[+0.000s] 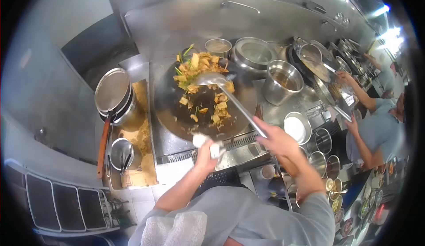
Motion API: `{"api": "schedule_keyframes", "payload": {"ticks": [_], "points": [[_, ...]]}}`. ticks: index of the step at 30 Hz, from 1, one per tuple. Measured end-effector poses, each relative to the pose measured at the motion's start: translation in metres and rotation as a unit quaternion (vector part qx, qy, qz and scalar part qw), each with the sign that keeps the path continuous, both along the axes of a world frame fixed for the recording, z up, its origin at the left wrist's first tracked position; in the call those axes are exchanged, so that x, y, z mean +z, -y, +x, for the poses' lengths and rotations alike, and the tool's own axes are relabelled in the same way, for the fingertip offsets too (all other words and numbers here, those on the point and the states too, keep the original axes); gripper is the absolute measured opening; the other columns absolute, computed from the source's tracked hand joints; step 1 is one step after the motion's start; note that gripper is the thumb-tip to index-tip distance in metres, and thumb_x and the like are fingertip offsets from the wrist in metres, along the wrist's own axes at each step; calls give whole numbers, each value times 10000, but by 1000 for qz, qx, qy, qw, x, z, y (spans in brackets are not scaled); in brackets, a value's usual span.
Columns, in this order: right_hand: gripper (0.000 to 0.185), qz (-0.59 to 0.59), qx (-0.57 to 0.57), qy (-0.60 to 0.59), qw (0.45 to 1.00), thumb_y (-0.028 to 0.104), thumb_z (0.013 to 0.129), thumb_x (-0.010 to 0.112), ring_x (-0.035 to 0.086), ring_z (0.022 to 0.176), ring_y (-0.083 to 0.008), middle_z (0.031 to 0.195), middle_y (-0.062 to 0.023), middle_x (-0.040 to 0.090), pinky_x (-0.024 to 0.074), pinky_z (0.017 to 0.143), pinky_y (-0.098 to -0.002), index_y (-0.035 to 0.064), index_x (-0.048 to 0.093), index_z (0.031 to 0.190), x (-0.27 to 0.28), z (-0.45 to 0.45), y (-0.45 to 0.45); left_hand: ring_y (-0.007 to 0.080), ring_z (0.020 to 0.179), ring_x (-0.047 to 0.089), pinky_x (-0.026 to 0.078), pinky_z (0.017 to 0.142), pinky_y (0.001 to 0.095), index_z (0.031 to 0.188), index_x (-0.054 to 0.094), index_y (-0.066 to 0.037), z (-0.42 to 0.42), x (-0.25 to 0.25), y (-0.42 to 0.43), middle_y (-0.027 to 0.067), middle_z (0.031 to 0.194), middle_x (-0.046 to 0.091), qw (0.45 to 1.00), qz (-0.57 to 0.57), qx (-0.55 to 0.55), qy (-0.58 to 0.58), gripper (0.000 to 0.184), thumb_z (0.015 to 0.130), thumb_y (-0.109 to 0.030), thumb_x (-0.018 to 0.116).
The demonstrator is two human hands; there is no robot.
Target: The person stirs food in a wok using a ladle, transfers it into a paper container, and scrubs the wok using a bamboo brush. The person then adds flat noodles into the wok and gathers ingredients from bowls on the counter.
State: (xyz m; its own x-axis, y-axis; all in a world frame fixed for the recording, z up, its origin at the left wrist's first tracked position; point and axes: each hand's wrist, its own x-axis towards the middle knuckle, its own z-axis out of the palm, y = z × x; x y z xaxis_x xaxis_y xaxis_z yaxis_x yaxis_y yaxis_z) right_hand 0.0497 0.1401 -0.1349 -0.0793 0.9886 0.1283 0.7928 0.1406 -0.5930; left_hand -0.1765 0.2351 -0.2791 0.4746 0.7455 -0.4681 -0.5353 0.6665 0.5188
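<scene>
A large dark wok [166, 106] sits on the steel range. Pale chunks, darker pieces and green stalks of food [201, 64] are heaped at its far side, with smaller bits scattered nearer. My right hand [278, 137] is wrapped around the long handle of a metal ladle [241, 108]; its bowl rests against or just over the heap. At the wok's near rim, my left hand [206, 156] is closed on a white cloth [201, 140], slightly blurred. The cloth hides the rim just there.
Steel pots stand right of the wok, including a deep pot [283, 82] of brown liquid and a container [295, 129] with white contents. On the left are a strainer [114, 89] over a pot and a small pot [121, 153]. A co-worker [376, 131] handles utensils at right.
</scene>
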Motion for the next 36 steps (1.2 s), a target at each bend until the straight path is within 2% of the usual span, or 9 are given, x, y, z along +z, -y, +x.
{"api": "schedule_keyframes", "payload": {"ticks": [4, 8, 10, 13, 16, 19, 23, 27, 36], "points": [[690, -383, -120, -20, 916, 181, 839, 605, 626, 823, -377, 923, -270, 625, 481, 738, -379, 87, 272, 1436, 108, -8, 40, 214, 665, 603, 471, 476, 339, 871, 540, -134, 7, 9, -85, 68, 781, 612, 1000, -9, -7, -15, 100, 858, -230, 515], [732, -167, 44, 49, 984, 175, 825, 629, 594, 602, -225, 772, -214, 591, 471, 560, -351, 45, 248, 1436, 29, 34, 29, 201, 628, 567, 448, 473, 345, 852, 528, -149, 9, -5, -129, 26, 756, 575, 1000, -6, -26, 3, 92, 854, -241, 527], [706, -249, -32, -21, 968, 133, 840, 611, 553, 541, -156, 737, -159, 587, 445, 476, -316, 50, 250, 1441, 5, 18, -10, 195, 655, 572, 435, 483, 333, 877, 534, -157, 8, -23, -137, 17, 762, 577, 999, 11, -51, 7, 102, 857, -256, 533], [673, -208, -89, -341, 912, 72, 857, 575, 494, 473, -131, 656, -81, 560, 420, 418, -287, 47, 246, 1444, -48, 19, -53, 191, 699, 580, 432, 507, 319, 913, 543, -165, 7, -11, -128, 0, 773, 579, 999, 5, -31, 15, 143, 866, -300, 546], [668, -145, -102, -456, 872, 25, 867, 545, 428, 432, -94, 619, -12, 511, 386, 368, -260, 33, 219, 1449, -63, 24, -72, 188, 776, 605, 443, 558, 306, 987, 557, -162, -10, 14, -90, 21, 875, 625, 1000, 1, 18, 24, 266, 886, -407, 561], [688, -110, -116, -369, 916, 19, 863, 543, 425, 429, -95, 622, -7, 484, 387, 359, -266, 7, 184, 1450, -59, 11, -104, 206, 837, 633, 483, 602, 315, 1092, 541, -111, -29, 10, -44, 79, 983, 649, 999, 6, -28, -15, 332, 905, -385, 526], [602, -122, -75, -513, 846, 33, 870, 530, 436, 443, -95, 610, 4, 434, 392, 357, -259, 6, 266, 1411, -104, -13, -135, 177, 753, 626, 483, 581, 333, 1058, 557, -96, -55, -3, 7, 42, 884, 640, 995, 2, -89, -36, 280, 901, -328, 538], [541, -174, -73, -599, 778, 25, 861, 520, 432, 454, -86, 613, 8, 421, 395, 362, -257, 5, 317, 1362, -63, -2, -113, 180, 696, 625, 456, 498, 319, 1046, 556, -90, -71, 3, 18, 48, 857, 641, 996, -11, -46, -79, 276, 890, -317, 541], [647, -258, 48, -456, 851, 55, 868, 521, 429, 460, -87, 652, 11, 439, 380, 375, -255, 81, 232, 1447, -78, -8, -202, 155, 716, 594, 418, 526, 297, 966, 578, -202, -25, 38, -69, -18, 828, 627, 997, -1, -66, -36, 280, 879, -459, 510]]}}
